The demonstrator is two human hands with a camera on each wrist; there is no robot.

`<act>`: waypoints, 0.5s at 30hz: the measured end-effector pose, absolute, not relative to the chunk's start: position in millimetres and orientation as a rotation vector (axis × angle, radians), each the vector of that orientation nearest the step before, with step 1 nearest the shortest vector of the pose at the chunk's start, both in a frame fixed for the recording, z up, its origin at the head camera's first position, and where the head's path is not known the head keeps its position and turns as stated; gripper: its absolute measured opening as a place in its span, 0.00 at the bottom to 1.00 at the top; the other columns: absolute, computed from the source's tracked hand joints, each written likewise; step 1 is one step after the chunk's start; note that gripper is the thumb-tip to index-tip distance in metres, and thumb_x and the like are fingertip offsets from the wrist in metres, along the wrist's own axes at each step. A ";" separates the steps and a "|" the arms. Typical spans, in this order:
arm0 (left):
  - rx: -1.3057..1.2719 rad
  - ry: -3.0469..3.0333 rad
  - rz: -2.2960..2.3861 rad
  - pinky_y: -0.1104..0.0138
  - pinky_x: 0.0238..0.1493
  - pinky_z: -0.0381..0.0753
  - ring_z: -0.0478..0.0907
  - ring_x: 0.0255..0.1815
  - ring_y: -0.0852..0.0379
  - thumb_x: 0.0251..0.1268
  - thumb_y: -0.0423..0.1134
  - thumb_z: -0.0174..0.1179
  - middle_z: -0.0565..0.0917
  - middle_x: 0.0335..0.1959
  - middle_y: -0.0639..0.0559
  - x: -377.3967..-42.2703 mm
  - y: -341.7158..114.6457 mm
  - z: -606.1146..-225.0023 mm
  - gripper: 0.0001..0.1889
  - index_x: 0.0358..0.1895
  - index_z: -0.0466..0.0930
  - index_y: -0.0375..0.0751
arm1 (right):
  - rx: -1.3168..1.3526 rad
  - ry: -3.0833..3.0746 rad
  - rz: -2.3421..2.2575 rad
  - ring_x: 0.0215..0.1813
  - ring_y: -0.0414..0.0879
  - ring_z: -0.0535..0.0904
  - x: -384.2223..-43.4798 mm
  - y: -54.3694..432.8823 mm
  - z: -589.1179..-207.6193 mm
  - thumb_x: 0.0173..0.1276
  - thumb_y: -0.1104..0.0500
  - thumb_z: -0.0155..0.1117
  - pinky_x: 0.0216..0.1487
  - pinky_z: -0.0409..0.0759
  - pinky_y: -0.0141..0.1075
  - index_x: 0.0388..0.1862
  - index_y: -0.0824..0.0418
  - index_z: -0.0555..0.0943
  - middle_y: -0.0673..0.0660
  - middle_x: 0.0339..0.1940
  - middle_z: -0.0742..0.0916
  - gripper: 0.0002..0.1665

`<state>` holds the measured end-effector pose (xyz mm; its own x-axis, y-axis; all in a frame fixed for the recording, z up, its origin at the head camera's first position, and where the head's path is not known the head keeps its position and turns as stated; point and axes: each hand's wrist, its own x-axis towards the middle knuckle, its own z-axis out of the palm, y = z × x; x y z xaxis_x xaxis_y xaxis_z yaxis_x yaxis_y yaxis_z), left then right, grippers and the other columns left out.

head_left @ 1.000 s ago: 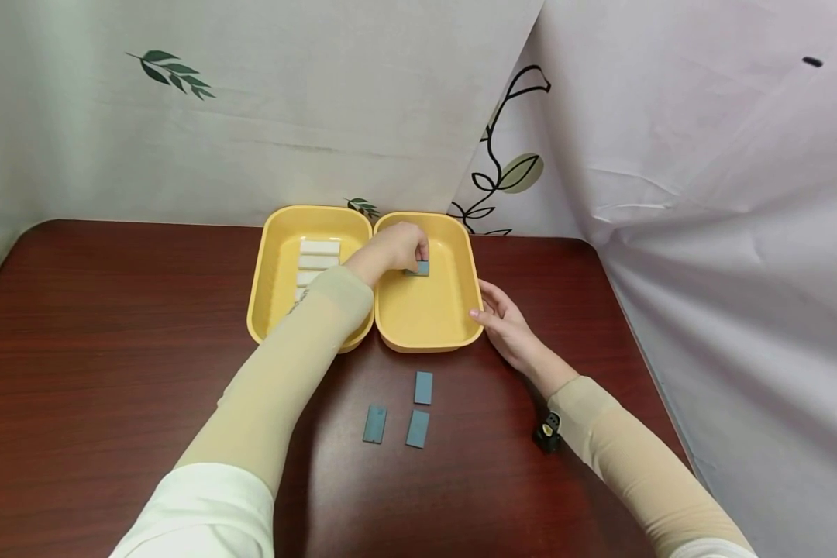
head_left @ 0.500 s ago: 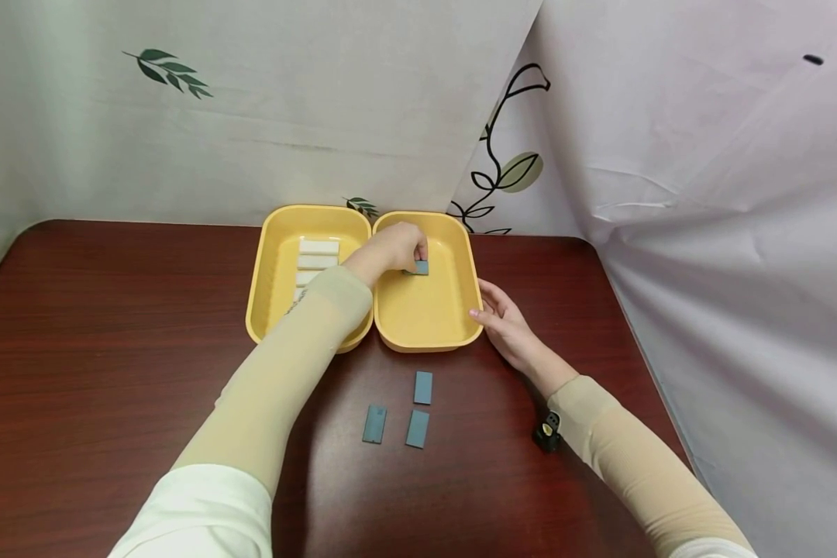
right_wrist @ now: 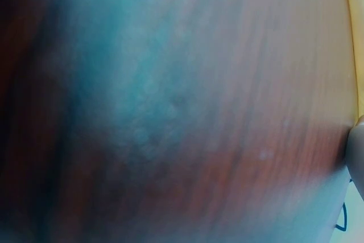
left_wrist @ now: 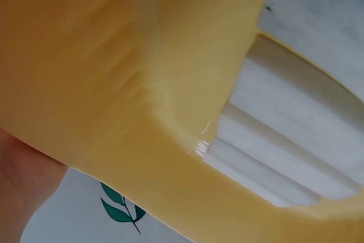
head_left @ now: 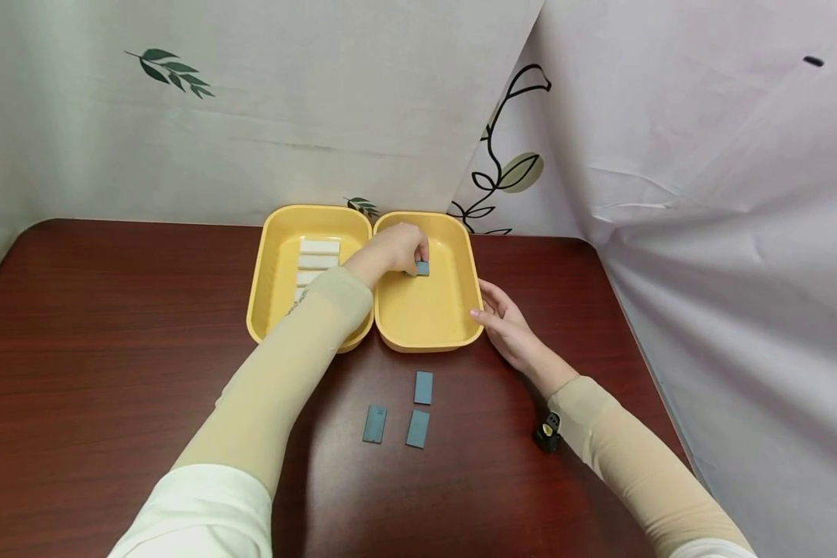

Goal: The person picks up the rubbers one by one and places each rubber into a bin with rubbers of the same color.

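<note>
My left hand (head_left: 399, 246) reaches down into the right yellow bin (head_left: 428, 335), its fingers and thumb pinching a blue-grey rectangular tile (head_left: 422, 268) by the floor of the bin. The tile's left part is hidden by the fingers. At that bin's right side, my right hand (head_left: 508, 324) grips the wall, thumb over the rim and fingers outside. Three similar tiles lie on the table: an upper one (head_left: 423, 387), a lower one (head_left: 418, 428) and a left one (head_left: 374, 424). In the right wrist view a finger (right_wrist: 356, 151) shows beside the yellow wall.
The left yellow bin (head_left: 260, 294) stands against the right one and contains several white bars (head_left: 318, 263), partly covered by my left sleeve. Both bins stand near the back edge of the dark wooden table (head_left: 125, 325). White curtains (head_left: 307, 101) hang behind and to the right.
</note>
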<state>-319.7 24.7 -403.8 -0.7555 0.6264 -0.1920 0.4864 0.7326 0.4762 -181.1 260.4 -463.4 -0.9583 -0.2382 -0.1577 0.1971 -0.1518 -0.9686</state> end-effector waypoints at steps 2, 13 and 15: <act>0.858 2.596 0.572 0.59 0.57 0.81 0.80 0.48 0.50 0.61 0.25 0.71 0.87 0.46 0.45 -319.7 24.9 -404.6 0.11 0.45 0.89 0.39 | -0.049 1.832 -2.187 0.68 0.35 0.75 -181.0 260.3 -463.3 0.76 0.76 0.50 0.63 0.79 0.24 0.86 0.69 0.52 0.68 0.84 0.61 0.42; 0.875 2.612 0.576 0.60 0.55 0.82 0.81 0.46 0.51 0.59 0.25 0.71 0.88 0.43 0.46 -320.8 24.4 -406.7 0.11 0.43 0.89 0.39 | -0.073 1.825 -2.205 0.70 0.36 0.73 -182.1 260.7 -466.7 0.75 0.77 0.49 0.66 0.76 0.23 0.86 0.71 0.51 0.70 0.85 0.59 0.42; 0.882 2.612 0.576 0.60 0.54 0.81 0.81 0.46 0.51 0.59 0.25 0.71 0.88 0.43 0.46 -321.3 24.1 -407.0 0.10 0.43 0.89 0.39 | -0.072 1.824 -2.206 0.70 0.37 0.73 -182.3 260.6 -466.8 0.75 0.76 0.50 0.66 0.76 0.23 0.86 0.71 0.51 0.70 0.85 0.59 0.43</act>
<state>-321.3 24.1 -407.0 -0.7564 0.6312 -0.1719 0.5004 0.7275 0.4693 -182.3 260.6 -466.8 -0.9604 -0.2426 -0.1370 0.1802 -0.1657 -0.9696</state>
